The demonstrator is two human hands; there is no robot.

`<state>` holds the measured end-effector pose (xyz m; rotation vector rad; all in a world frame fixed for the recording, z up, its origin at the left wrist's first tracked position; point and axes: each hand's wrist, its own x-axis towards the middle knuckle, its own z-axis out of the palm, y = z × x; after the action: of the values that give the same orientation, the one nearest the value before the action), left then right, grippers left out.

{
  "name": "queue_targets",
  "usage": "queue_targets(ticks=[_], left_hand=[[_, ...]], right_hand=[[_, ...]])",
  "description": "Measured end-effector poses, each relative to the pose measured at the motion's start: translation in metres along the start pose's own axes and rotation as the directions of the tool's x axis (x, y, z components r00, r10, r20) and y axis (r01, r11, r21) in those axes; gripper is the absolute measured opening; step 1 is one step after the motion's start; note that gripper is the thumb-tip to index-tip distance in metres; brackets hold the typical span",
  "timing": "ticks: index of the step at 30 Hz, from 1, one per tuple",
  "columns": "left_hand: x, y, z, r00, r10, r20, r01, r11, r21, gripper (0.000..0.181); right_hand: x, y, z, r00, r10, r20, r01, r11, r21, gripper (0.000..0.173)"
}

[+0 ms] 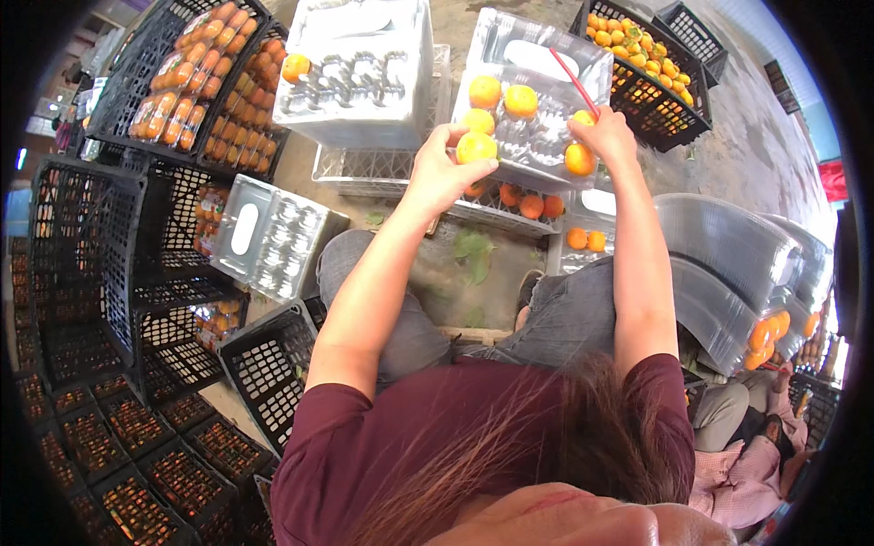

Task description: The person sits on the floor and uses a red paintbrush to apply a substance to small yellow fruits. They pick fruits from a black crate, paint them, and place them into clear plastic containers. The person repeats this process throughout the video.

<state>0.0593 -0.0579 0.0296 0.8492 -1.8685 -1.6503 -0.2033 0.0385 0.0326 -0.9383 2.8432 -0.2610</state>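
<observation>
In the head view my left hand [444,164] has its thumb and fingers around a yellow-orange persimmon [476,148] at the near left corner of a clear plastic clamshell tray [526,140]. Several more persimmons [521,101] sit in the tray's left and middle cups. My right hand [606,133] is at the tray's right side, holding a thin red stick-like tool [572,74] that points up and left. Its fingertips also touch a persimmon [584,117], and another persimmon [580,159] lies just below them. The tray rests above a crate [509,217] with orange fruit in it.
A tall stack of clear trays [355,89] stands left of the tray, a smaller stack [273,235] nearer. Black crates [263,375] line the left; a black crate of persimmons [655,95] stands at upper right. Nested clear trays [730,259] and a seated co-worker's legs [720,413] are at right.
</observation>
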Motion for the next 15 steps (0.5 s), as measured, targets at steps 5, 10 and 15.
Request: queue_targets(ticks=[5, 10, 15], left_hand=[[-0.008, 0.010, 0.001, 0.975, 0.187, -0.121, -0.125, 0.909, 0.399, 0.065], [-0.015, 0.017, 0.005, 0.945, 0.303, -0.122, -0.202, 0.835, 0.512, 0.068], [-0.020, 0.022, 0.007, 0.908, 0.396, -0.137, -0.269, 0.800, 0.536, 0.067]], right_hand=[[-0.002, -0.008, -0.007, 0.998, 0.025, 0.051, -0.022, 0.998, -0.057, 0.061], [-0.005, -0.019, -0.014, 0.993, 0.109, 0.055, -0.107, 0.993, -0.041, 0.060], [-0.025, -0.031, -0.032, 0.995, -0.046, 0.087, 0.016, 0.945, 0.327, 0.063]])
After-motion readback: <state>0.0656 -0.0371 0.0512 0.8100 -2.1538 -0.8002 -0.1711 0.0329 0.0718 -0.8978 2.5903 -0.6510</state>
